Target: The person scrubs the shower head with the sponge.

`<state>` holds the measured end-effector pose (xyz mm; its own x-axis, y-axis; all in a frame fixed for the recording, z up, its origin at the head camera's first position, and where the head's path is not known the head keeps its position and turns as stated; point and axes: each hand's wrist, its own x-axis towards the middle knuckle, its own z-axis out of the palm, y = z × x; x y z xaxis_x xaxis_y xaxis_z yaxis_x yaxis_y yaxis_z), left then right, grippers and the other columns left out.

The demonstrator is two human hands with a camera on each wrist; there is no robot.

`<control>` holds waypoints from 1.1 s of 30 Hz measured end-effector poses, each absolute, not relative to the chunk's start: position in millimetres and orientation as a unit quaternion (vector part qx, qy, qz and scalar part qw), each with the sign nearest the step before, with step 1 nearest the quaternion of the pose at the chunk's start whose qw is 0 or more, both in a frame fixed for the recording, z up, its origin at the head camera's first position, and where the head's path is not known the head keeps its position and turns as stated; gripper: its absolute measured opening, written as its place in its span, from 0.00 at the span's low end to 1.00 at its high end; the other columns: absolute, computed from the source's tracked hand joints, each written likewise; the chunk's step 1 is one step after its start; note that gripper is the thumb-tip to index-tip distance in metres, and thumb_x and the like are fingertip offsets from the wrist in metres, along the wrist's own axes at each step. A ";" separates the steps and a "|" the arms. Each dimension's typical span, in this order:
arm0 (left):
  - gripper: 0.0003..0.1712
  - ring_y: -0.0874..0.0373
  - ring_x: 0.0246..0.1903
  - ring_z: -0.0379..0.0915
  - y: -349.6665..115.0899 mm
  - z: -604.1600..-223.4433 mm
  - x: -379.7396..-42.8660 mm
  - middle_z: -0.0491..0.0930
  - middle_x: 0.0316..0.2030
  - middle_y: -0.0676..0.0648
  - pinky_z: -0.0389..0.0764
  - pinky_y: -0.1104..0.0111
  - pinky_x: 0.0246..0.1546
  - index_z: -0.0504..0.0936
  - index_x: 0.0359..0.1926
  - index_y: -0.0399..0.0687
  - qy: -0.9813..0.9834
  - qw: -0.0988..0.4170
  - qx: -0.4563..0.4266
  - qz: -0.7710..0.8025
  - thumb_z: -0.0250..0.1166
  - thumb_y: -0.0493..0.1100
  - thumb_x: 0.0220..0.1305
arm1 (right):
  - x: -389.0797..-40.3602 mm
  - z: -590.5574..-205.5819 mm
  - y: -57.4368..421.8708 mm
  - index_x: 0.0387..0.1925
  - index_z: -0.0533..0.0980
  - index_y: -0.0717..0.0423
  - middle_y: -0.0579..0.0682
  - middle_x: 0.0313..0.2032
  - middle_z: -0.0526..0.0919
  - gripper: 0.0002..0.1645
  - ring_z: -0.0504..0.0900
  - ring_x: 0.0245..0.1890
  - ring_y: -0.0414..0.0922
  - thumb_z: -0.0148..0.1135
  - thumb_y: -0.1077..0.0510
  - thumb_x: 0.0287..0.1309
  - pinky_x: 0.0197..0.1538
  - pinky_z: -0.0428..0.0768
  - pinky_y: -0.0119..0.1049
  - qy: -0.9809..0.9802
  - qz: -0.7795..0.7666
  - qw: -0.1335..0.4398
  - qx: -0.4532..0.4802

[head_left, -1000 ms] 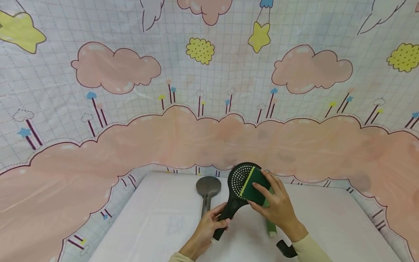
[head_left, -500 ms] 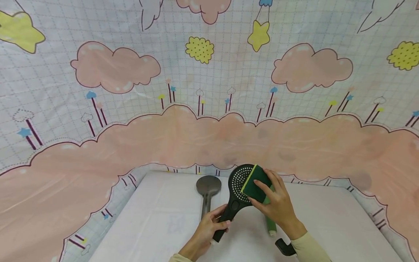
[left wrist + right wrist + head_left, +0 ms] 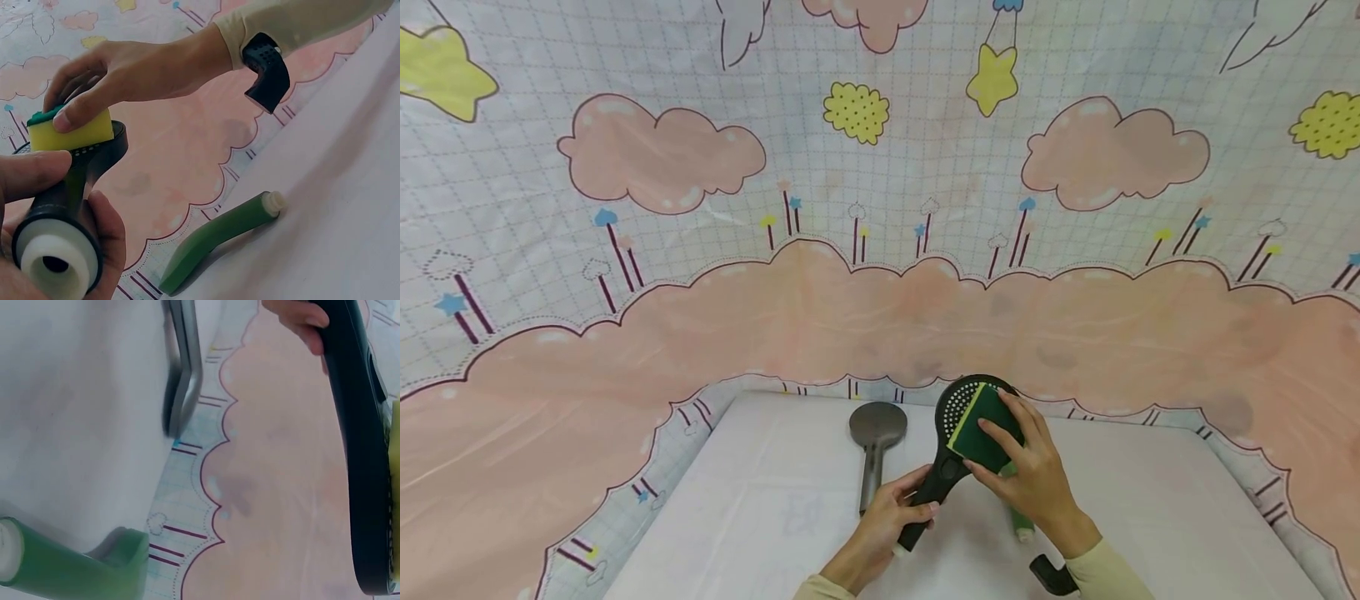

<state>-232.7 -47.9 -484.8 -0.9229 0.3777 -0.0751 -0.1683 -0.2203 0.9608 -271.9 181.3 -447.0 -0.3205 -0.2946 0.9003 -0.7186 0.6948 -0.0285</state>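
My left hand grips the handle of a black shower head, tilted with its dotted spray face up toward me. In the left wrist view the white threaded end of that handle points at the camera. My right hand pinches a yellow sponge with a dark green scouring side, its yellow side pressed on the spray face. Part of the spray face is hidden under the sponge.
A grey shower head lies on the white table left of the hands. Behind the right hand lies a green shower head. A black camera mount sits at the right wrist. A patterned cloth rises behind the table.
The black shower head has shifted slightly to the right with my left hand. The sponge has slid a little down and left over the spray face.
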 end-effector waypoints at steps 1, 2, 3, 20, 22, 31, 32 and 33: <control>0.37 0.59 0.39 0.77 -47.6 -484.9 -232.9 0.79 0.55 0.40 0.77 0.71 0.38 0.66 0.71 0.39 0.600 0.177 0.087 0.776 0.66 0.34 0.61 | -271.6 -447.4 180.9 0.48 0.82 0.51 0.66 0.62 0.73 0.35 0.70 0.60 0.62 0.57 0.28 0.59 0.74 0.52 0.24 -0.782 0.219 0.484 0.326; 0.36 0.59 0.39 0.77 -47.4 -485.2 -233.4 0.79 0.55 0.40 0.77 0.70 0.38 0.66 0.71 0.40 0.600 0.178 0.087 0.775 0.65 0.34 0.61 | -271.4 -448.0 180.6 0.48 0.82 0.51 0.66 0.62 0.73 0.34 0.70 0.60 0.62 0.57 0.28 0.59 0.74 0.52 0.25 -0.782 0.220 0.482 0.329; 0.36 0.59 0.39 0.77 -47.3 -485.6 -233.6 0.79 0.55 0.40 0.77 0.70 0.38 0.66 0.71 0.40 0.599 0.179 0.087 0.776 0.65 0.34 0.61 | -271.2 -448.4 180.3 0.48 0.82 0.51 0.66 0.62 0.73 0.34 0.71 0.60 0.62 0.57 0.28 0.59 0.74 0.52 0.25 -0.781 0.219 0.481 0.332; 0.36 0.58 0.40 0.77 -47.6 -484.6 -230.8 0.77 0.58 0.38 0.77 0.71 0.37 0.67 0.70 0.39 0.600 0.171 0.092 0.776 0.65 0.33 0.60 | -278.2 -436.6 185.8 0.49 0.81 0.51 0.65 0.61 0.73 0.35 0.71 0.60 0.62 0.54 0.28 0.60 0.65 0.75 0.40 -0.787 0.193 0.487 0.325; 0.36 0.58 0.42 0.77 -47.9 -484.5 -230.0 0.77 0.59 0.38 0.78 0.71 0.37 0.67 0.69 0.39 0.601 0.171 0.093 0.775 0.65 0.32 0.60 | -279.5 -435.4 187.1 0.49 0.81 0.51 0.66 0.61 0.73 0.35 0.71 0.59 0.62 0.53 0.28 0.60 0.54 0.81 0.53 -0.790 0.194 0.487 0.319; 0.35 0.57 0.43 0.76 -46.1 -487.6 -227.9 0.76 0.60 0.38 0.78 0.71 0.37 0.68 0.68 0.38 0.607 0.174 0.096 0.769 0.65 0.31 0.60 | -282.6 -434.3 186.7 0.50 0.80 0.51 0.67 0.61 0.73 0.36 0.69 0.61 0.62 0.53 0.28 0.60 0.47 0.81 0.62 -0.796 0.208 0.479 0.305; 0.35 0.57 0.42 0.76 -45.7 -487.6 -227.6 0.76 0.59 0.38 0.78 0.71 0.36 0.69 0.68 0.38 0.609 0.174 0.097 0.768 0.65 0.31 0.60 | -282.7 -434.6 185.8 0.50 0.80 0.51 0.66 0.61 0.73 0.35 0.69 0.61 0.62 0.53 0.28 0.60 0.47 0.81 0.62 -0.795 0.208 0.480 0.306; 0.35 0.57 0.42 0.76 -45.3 -487.4 -227.4 0.76 0.59 0.38 0.78 0.71 0.36 0.69 0.68 0.38 0.612 0.174 0.097 0.766 0.65 0.31 0.60 | -282.7 -434.7 184.7 0.50 0.80 0.51 0.66 0.61 0.73 0.35 0.69 0.61 0.61 0.54 0.28 0.60 0.47 0.81 0.62 -0.795 0.208 0.481 0.307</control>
